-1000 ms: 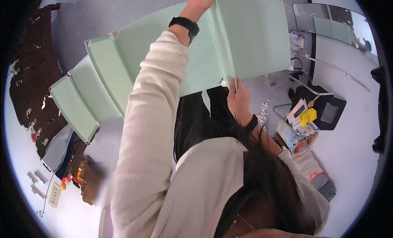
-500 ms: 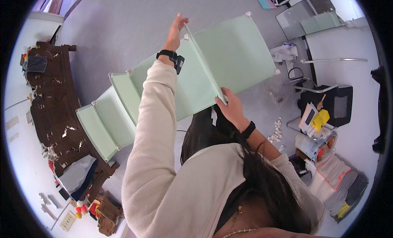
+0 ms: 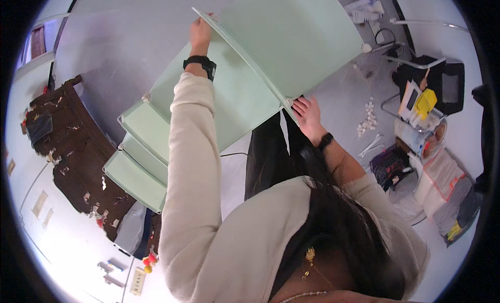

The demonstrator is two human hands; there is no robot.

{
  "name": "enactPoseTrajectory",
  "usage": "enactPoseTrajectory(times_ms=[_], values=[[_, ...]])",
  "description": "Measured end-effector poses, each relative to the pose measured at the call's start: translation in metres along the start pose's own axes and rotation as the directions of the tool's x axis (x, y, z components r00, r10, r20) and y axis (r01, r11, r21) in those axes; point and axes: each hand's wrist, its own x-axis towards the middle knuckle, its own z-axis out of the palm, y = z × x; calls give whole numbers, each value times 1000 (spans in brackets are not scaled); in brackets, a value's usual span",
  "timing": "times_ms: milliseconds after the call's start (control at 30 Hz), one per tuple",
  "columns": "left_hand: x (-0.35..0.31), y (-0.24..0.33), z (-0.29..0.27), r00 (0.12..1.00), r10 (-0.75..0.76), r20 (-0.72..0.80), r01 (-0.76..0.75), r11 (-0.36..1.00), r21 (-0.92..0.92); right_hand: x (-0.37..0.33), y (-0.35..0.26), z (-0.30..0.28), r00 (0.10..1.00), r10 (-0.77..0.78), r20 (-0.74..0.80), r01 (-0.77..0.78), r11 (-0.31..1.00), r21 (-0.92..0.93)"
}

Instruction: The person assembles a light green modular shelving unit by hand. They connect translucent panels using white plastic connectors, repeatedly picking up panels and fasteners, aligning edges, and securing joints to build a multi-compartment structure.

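Note:
A pale green shelf unit [image 3: 307, 40] of flat panels and white corner connectors spreads before me, with smaller stepped sections at left. One green panel [image 3: 240, 52] stands up across it, seen nearly edge-on. My left hand [image 3: 201, 33] is closed round this panel near its far end, some fingers hidden behind it. At the near end my right hand [image 3: 307, 117] is beside a white corner connector [image 3: 289, 102], fingers stretched out against the corner; its thumb is not clearly visible.
Loose white connectors [image 3: 367, 118] and white rods [image 3: 371, 145] lie on the floor at right. Beyond them a black chair [image 3: 449, 87] holds papers and a yellow item. A dark wooden furniture piece [image 3: 78, 157] stands at left. A black cable [image 3: 237, 155] runs near my legs.
My view has shifted, and the shelf unit appears larger and further up. My left hand has closed on the upright panel's far end. The right hand's fingers have straightened at its near corner.

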Motion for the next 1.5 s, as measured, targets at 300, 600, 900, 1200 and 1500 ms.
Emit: enactPoseTrajectory(times_ms=[300,600,900,1200,1500], values=[[-9,-30,7,990,111,89,-45,839,-543,29,0,63,972,-123,201,-27,788,616],[-23,-24,-9,957,105,272,70,824,-563,31,14,64,951,-135,277,-55,809,585],[-30,11,-33,890,199,410,-122,971,-207,88,46,9,967,-252,44,249,966,65],[-223,28,17,954,300,12,-291,913,285,45,56,-270,878,-472,-78,377,784,-493],[-443,18,212,799,243,550,-464,831,306,-21,200,-611,771,-322,-549,374,927,-19]])
